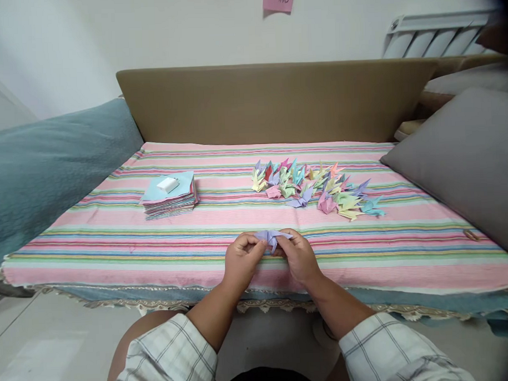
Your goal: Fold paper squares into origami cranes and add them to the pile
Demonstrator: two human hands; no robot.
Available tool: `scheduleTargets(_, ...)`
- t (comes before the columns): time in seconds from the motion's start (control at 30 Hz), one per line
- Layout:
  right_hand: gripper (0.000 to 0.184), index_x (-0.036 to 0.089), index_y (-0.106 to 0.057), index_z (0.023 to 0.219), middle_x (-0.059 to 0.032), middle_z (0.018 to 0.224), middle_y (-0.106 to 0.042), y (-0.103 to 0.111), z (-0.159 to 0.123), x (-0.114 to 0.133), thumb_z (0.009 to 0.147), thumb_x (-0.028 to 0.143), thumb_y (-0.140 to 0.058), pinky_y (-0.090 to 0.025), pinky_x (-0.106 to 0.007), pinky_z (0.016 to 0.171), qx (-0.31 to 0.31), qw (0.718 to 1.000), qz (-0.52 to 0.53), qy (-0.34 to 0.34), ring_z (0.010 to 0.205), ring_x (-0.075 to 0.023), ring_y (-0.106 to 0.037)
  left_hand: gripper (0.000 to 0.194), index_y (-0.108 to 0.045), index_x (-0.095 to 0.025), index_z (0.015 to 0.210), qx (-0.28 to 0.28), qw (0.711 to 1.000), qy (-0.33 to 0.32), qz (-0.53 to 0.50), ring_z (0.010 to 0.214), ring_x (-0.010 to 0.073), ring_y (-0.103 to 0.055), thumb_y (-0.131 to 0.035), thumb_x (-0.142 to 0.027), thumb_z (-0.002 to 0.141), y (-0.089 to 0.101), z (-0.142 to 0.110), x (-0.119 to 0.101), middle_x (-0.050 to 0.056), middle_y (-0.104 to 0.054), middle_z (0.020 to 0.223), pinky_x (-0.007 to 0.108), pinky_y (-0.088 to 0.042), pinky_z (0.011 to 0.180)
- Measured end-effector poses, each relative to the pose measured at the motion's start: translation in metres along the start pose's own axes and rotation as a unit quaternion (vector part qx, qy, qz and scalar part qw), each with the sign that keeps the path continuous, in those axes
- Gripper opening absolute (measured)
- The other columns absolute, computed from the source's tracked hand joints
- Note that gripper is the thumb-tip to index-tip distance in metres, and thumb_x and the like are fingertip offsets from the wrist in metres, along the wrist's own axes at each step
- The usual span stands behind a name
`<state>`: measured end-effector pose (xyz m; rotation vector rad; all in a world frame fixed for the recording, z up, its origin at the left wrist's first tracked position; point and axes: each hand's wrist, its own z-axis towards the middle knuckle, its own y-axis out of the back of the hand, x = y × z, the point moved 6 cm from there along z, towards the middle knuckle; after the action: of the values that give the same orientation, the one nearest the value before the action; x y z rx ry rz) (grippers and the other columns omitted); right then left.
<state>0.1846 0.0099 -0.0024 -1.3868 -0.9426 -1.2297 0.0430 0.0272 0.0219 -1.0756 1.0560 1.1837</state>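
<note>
A lavender paper crane [273,238] is held between my two hands, low over the front part of the striped cloth. My left hand [244,258] pinches its left side between thumb and fingers. On the other side, my right hand [298,255] grips it the same way, with the thumb on top. Some fingertips are hidden behind the paper. Beyond my hands, a cluster of folded paper cranes [285,181] in many colours lies on the cloth, to the right of centre. Far to the left stands a stack of square paper sheets [171,204], with a small white block [167,184] on top.
The striped cloth [113,229] covers a sofa seat with a brown backrest [276,103]. A grey cushion [465,161] leans at the right, and a blue-green armrest [61,164] bounds the left. A small brown loop [471,235] lies near the cushion.
</note>
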Motion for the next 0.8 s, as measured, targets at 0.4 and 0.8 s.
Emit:
scheduleTargets(0.4,0.015,0.022,-0.061,0.082,-0.0008,0.072,-0.062,-0.010,-0.014,0.021,0.082,0.035,-0.055,-0.044,-0.027,0.062,0.025,0.965,-0.207,0.161,0.064,-0.0158,-0.056,0.032,-0.048,-0.019,0.071,0.040,0.997,0.063,0.019,0.056,0.0098,-0.043,-0.063,-0.047,0.073,-0.005,0.000,0.011,-0.006,-0.047,0.060,0.022,-0.034,0.056)
scheduleTargets(0.8,0.023,0.020,-0.059,0.082,0.0002,0.069,-0.060,-0.011,-0.009,0.008,0.079,0.043,-0.059,-0.045,-0.027,0.061,0.014,0.997,-0.042,0.064,0.065,-0.0145,-0.054,0.026,-0.049,-0.021,0.068,0.108,0.950,-0.148,0.254,0.068,0.0151,-0.048,-0.042,-0.033,0.089,-0.012,-0.003,-0.012,0.000,-0.051,0.069,0.026,-0.036,0.064)
